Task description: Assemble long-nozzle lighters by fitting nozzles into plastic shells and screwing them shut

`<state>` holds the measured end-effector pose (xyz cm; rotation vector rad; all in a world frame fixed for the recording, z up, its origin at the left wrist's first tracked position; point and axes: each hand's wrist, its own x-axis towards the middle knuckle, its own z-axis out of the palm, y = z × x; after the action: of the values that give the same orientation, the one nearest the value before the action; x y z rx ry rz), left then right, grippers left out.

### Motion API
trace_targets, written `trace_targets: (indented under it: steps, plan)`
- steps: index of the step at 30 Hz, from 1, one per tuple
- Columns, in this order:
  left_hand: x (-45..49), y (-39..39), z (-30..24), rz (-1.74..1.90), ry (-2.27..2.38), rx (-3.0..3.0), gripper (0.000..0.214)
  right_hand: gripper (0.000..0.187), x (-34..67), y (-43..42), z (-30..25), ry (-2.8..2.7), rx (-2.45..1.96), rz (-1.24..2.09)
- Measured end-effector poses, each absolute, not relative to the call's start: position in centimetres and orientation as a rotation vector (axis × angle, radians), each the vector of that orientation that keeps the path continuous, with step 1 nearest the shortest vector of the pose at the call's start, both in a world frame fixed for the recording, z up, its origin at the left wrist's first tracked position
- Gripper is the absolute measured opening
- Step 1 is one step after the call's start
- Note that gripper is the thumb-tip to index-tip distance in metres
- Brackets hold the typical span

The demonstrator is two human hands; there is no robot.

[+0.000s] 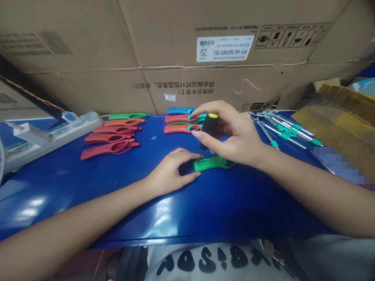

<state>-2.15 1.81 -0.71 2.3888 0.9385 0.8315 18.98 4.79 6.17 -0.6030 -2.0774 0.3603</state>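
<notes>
My right hand (234, 132) is closed round a screwdriver (209, 127) with a black grip and a yellow end cap. The screwdriver stands nearly upright, its thin shaft reaching down to the left end of a green plastic handle (213, 164). This handle lies flat on the blue table, with a slot along it and a loop at its right end, partly hidden by my right hand. From the left, my left hand (172, 169) pinches the handle's near end between thumb and fingers.
Red, orange and green handles (113, 137) lie in a column at left, beside a white power strip (58, 136). More handles with teal parts (181, 119) lie behind my hands. Metal rods (285, 130) with green pieces lie at right. A cardboard box (175, 47) stands behind.
</notes>
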Motion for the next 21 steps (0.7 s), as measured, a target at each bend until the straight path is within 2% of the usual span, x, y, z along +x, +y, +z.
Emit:
trace_targets:
  steps: [6, 11, 13, 15, 19, 21]
  plan:
    - [-2.2, 1.9, -0.8, 0.846, 0.929, 2.394, 0.035, 0.033, 19.0, 4.5, 6.0, -2.108, -0.584, 0.355]
    - [-2.1, 1.8, -0.7, 0.840, 0.923, 2.376, 0.032, 0.051, 19.3, 4.2, 7.2, -2.262, -0.510, 0.536]
    - [-2.1, 1.8, -0.7, 0.841, 0.925, 2.362, 0.028, 0.053, 19.4, 4.3, 7.4, -2.310, -0.496, 0.589]
    - [-2.1, 1.8, -0.6, 0.837, 0.936, 2.342, 0.025, 0.049, 19.5, 4.5, 7.3, -2.329, -0.519, 0.511]
    - [-2.1, 1.8, -0.7, 0.814, 0.935, 2.319, 0.020, 0.046, 19.4, 4.7, 6.6, -2.264, -0.619, 0.134]
    - [-2.1, 1.8, -0.6, 0.810, 0.930, 2.320, 0.020, 0.042, 19.3, 4.6, 6.7, -2.242, -0.637, 0.109]
